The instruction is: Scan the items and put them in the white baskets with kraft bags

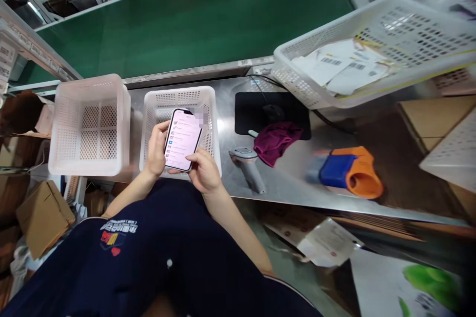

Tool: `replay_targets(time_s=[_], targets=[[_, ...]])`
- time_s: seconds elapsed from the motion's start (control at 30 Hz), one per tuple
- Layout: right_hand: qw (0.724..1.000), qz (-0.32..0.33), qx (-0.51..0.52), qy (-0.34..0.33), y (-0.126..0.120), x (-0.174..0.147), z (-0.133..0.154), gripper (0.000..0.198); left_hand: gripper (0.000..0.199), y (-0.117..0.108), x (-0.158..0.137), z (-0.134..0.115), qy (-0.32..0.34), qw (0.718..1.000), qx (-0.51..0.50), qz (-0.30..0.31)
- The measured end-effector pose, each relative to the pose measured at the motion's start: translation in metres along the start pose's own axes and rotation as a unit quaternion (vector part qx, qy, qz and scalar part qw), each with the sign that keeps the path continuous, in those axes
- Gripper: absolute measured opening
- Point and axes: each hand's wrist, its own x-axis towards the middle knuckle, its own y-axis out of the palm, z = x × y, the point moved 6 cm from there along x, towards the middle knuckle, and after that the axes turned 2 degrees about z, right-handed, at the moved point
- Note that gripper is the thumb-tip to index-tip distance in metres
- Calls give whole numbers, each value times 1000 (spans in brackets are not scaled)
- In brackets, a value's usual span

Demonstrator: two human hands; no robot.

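Observation:
A smartphone (181, 141) with a lit pinkish-white screen showing a list is held up between both hands, above a white perforated basket (180, 93). My left hand (156, 151) grips the phone along its left edge. My right hand (205, 171) closes around its lower right corner, the thumb lying on the lower part of the screen. The fingers behind the phone are mostly hidden. To the right of the basket, a grey barcode scanner (249, 169) rests on the metal bench, touching or close to a crumpled maroon cloth (277, 139).
A second white basket (124, 126) stands to the left. On the right are a black mouse pad (243, 114), an orange and blue tape dispenser (351, 171) and a large white basket (297, 52) holding labelled papers. Behind the bench runs a green conveyor belt (208, 15). Cardboard boxes (44, 218) crowd the left.

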Motion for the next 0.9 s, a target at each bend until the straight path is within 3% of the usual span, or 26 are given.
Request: replay_targets(time_s=[0.6, 0.9], targets=[[999, -24, 33, 13, -1, 1, 0, 34, 60, -8, 7, 2, -14, 999, 38, -10], [999, 11, -16, 28, 9, -6, -9, 44, 54, -26, 20, -9, -109, 990, 80, -24]])
